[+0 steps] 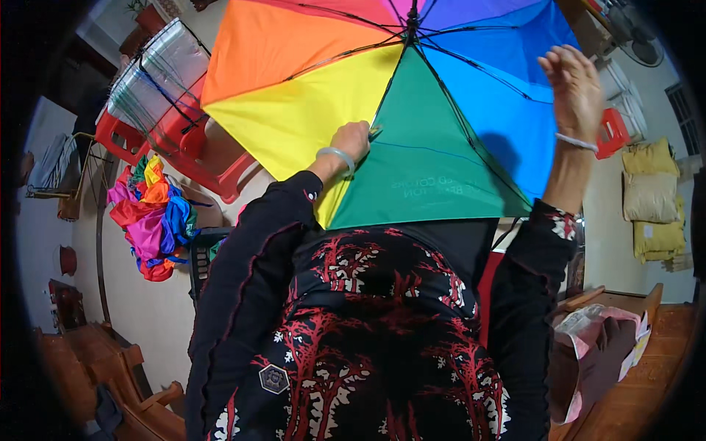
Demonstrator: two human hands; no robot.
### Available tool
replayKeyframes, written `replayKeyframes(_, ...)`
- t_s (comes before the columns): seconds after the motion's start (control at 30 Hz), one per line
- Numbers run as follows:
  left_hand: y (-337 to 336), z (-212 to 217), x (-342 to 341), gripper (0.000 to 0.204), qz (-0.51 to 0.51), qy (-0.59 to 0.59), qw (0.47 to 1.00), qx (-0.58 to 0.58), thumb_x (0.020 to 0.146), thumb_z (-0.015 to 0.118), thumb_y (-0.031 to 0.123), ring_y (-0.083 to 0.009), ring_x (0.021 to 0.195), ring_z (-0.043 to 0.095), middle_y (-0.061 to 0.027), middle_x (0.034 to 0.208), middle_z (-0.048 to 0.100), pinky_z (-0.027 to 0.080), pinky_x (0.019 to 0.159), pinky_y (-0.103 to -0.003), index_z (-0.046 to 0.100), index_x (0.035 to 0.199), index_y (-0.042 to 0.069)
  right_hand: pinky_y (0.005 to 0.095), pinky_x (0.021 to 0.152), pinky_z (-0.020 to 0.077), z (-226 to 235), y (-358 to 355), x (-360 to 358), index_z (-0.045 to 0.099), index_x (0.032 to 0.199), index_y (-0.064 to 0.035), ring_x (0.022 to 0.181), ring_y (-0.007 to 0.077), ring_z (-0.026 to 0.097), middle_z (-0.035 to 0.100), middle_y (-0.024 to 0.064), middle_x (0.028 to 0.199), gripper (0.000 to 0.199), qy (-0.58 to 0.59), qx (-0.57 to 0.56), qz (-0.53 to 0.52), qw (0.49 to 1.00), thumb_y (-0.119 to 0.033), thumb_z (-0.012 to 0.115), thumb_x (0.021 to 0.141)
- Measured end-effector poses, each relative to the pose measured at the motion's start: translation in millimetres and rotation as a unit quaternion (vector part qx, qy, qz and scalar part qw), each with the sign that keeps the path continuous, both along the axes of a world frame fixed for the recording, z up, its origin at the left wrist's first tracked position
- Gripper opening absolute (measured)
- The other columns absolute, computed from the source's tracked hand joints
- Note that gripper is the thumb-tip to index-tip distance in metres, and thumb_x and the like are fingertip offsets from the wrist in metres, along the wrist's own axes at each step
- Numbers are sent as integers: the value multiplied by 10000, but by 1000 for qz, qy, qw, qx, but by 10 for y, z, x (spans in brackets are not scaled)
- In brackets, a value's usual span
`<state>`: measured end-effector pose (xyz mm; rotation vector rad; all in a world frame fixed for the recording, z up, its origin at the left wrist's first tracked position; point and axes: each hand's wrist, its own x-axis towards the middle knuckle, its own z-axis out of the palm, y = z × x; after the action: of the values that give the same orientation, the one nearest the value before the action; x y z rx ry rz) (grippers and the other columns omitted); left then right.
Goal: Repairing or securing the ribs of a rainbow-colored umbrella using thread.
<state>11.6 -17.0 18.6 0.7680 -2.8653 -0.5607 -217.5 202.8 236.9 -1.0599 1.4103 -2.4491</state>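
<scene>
An opened rainbow umbrella (434, 169) spreads in front of me, its inner side with black ribs facing me. My left hand (350, 142) is closed on the rib and cloth where the yellow and green panels meet. A small bit of yellow-green cloth pokes out past its fingers. From near there a thin dark line, perhaps a thread, runs across the green panel to the right. My right hand (573, 84) is raised beside the blue panels, its fingers bent together. Whatever it holds is too small to make out. The black umbrella shaft (412, 22) is at the top.
A heap of folded rainbow cloth (153, 220) lies to the left. Behind it, a red plastic stool (213, 162) stands near a silver box (158, 81) draped with threads. Yellow sacks (651, 198) are stacked at right. A bag (596, 353) rests on wooden furniture at lower right.
</scene>
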Motion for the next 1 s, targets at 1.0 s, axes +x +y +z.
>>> replayKeyframes(1.0,18,-117,-83,156,60,51,994,79,702,566,132,-341,708,605,-213,740,608,482,663,-398,602,739,-15,267,424,454,-2077,-1100,795,633,824,-31,554,122,568,582,57,634,106,-31,373,-1,927,-99,584,760)
